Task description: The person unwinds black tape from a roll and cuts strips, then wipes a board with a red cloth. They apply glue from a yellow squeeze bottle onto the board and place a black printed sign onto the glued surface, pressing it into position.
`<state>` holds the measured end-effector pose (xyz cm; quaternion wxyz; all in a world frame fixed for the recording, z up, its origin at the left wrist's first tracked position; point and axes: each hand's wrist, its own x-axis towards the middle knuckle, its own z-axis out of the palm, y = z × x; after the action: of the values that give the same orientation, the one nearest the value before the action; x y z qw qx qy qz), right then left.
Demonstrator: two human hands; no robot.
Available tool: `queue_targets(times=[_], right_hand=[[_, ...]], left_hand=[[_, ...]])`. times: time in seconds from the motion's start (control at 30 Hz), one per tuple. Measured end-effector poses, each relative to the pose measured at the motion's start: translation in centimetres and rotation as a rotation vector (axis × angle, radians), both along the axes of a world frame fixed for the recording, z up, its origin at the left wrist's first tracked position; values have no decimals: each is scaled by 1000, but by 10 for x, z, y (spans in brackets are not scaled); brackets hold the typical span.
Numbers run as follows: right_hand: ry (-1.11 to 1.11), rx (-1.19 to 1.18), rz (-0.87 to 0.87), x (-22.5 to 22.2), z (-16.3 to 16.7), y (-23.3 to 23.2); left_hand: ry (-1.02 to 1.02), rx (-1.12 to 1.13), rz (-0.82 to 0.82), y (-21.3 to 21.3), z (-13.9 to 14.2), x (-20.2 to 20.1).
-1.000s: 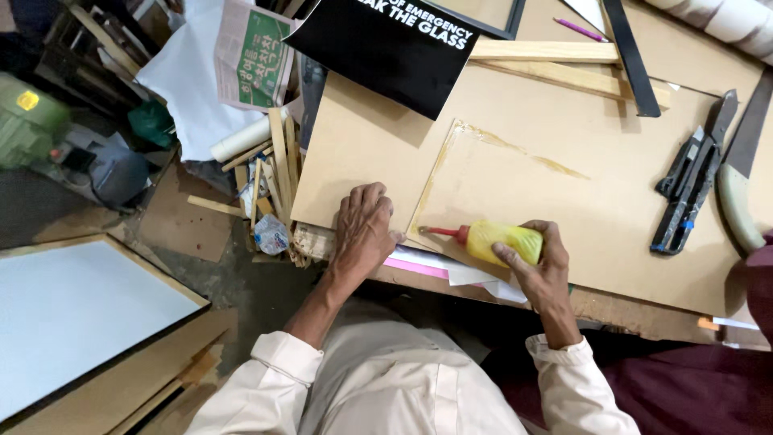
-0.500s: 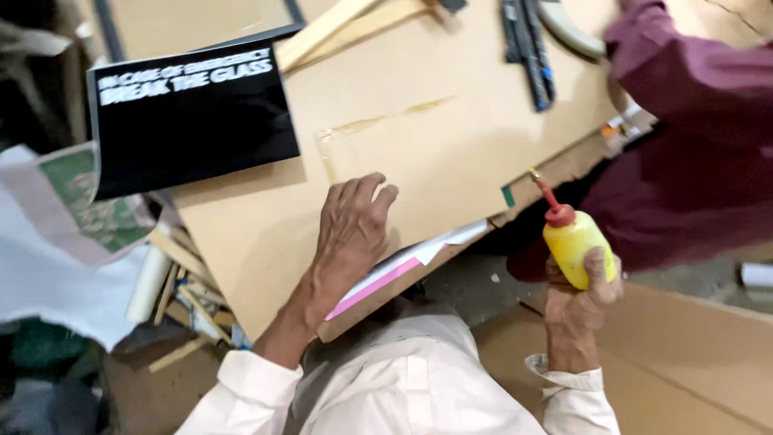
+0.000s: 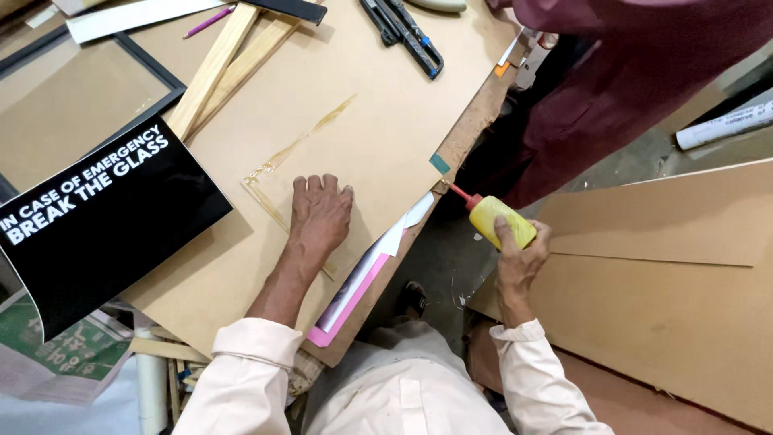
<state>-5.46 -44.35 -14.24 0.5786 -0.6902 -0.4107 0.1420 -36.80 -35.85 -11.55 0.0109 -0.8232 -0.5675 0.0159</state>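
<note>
My left hand [image 3: 319,213] lies flat, fingers spread, on a brown fibreboard sheet [image 3: 378,121] that carries shiny glue lines [image 3: 299,145] in an L shape. My right hand [image 3: 519,256] is off the board's right edge, gripping a yellow glue bottle [image 3: 499,219] whose red nozzle points up-left toward the board's edge. A pink and white sheet [image 3: 362,282] sticks out from under the board near my left forearm.
A black poster with white print [image 3: 97,217] lies at left. Wooden strips [image 3: 217,64] and a black frame [image 3: 153,64] lie at the top left, a black cutter [image 3: 407,32] at the top. Another person in maroon [image 3: 620,72] stands at the top right. Large boards [image 3: 668,266] lie right.
The view has swung left to right. My right hand has lifted the glue bottle off the board and carried it past the board's edge. My left hand stays pressed on the board.
</note>
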Motion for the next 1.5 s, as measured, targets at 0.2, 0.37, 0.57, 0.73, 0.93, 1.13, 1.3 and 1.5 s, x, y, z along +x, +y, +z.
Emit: queue_targets(times=[0.2,0.37,0.57,0.73,0.93,1.13,1.3,1.5], right_hand=[[-112,-78,51,-4,-2,3],[-244,-124,114,-2,-5,1],[-87,-136,85,-10,-8,-9],[-135,-93,137,-20,-10,-23],[-289,-59,218,-34,-9,-34],[-312,-76,264,-57,-8,-58],[-241,-179,201,-70,-7,-72],[-341,-51,367,-88,-8,-83]], left_hand=[[-45,42,-4,1,-2,-2],[-70,42,-22,0,-1,-1],[-73,71,-39,4,-4,-3],[-80,96,-56,8,-8,-6],[-68,79,-67,5,-5,-7],[-63,107,-81,8,4,-9],[-84,137,-76,5,9,-11],[-88,99,-51,2,14,-10]])
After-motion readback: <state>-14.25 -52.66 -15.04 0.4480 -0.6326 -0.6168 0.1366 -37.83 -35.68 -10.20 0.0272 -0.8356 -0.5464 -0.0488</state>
